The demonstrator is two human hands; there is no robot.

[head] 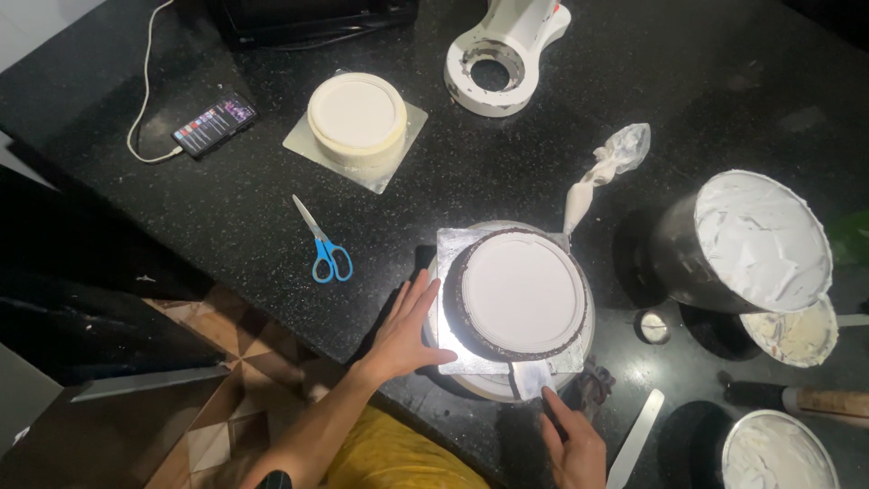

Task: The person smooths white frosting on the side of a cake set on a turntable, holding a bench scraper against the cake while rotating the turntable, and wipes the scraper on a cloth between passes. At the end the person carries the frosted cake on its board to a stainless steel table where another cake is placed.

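A dark round cake with a smooth white top sits on a square silver board on a turntable. My left hand lies flat and open against the board's left edge. My right hand is at the front of the cake, fingers closed on a metal scraper whose blade stands against the cake's near side.
On the black counter: blue-handled scissors, a second white cake on a silver board, a phone on a white cable, a piping bag, a white mixer base, a steel bowl of white cream, a spatula.
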